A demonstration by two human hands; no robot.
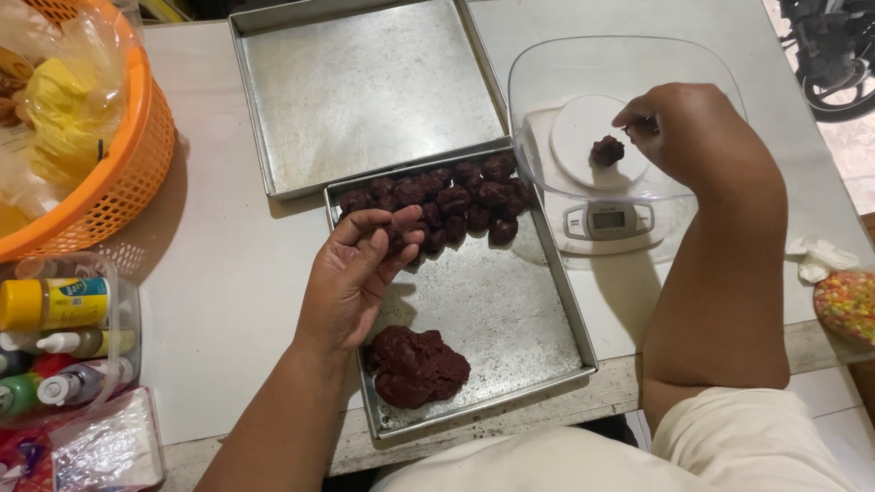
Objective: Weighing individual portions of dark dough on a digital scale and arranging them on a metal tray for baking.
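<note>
A large lump of dark brown dough point(416, 365) lies at the near end of a metal tray point(510, 319). Several small dough pieces point(456, 196) are lined up at the tray's far end. My left hand point(355, 273) hovers over the tray with fingers loosely curled, a bit of dark dough apparently at its fingertips. My right hand point(679, 123) reaches into the clear bowl point(547, 73) on a white kitchen scale point(609, 219), fingers pinched just beside a small dough piece point(607, 150) resting in the bowl.
An empty second metal tray point(365, 91) sits behind the first. An orange basket point(109, 164) with bagged items stands far left. A clear tub of small bottles point(64, 337) is near left. A bag of coloured sprinkles point(848, 305) lies right.
</note>
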